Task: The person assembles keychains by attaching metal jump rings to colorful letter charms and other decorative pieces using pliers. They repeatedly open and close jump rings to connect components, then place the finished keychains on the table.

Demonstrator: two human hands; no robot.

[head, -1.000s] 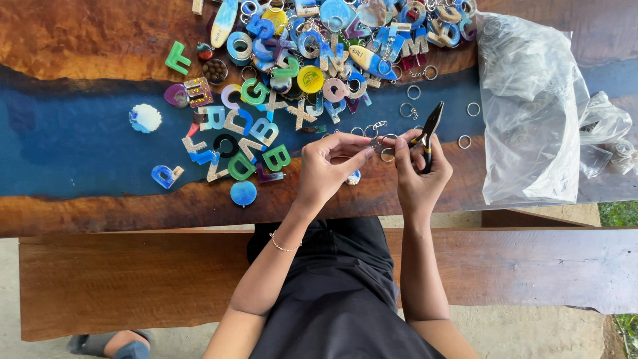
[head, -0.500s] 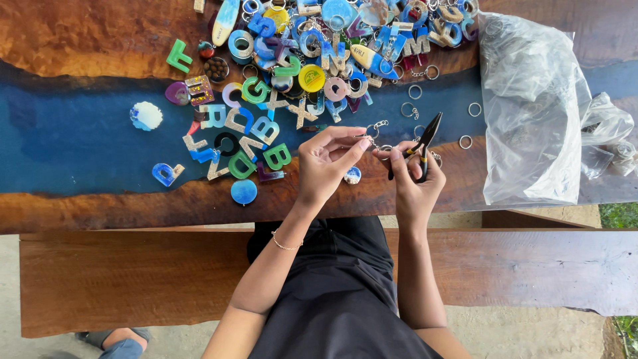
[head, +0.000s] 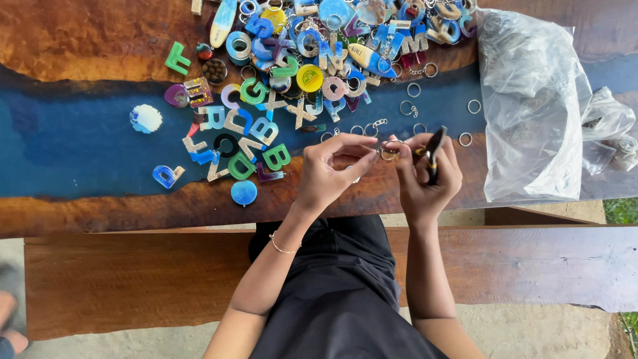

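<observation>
Both hands pinch a key ring [head: 391, 150]; right hand [head: 425, 174] also grips pliers [head: 433, 154], tips hidden.

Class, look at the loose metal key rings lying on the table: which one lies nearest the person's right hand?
The ring just right of the right hand, beside the plastic bag; the other loose rings lie farther up the table.

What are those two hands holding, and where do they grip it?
Both hands pinch a small metal key ring at its rim: left hand and right hand. The right also clasps a black tool mid-handle.
</observation>
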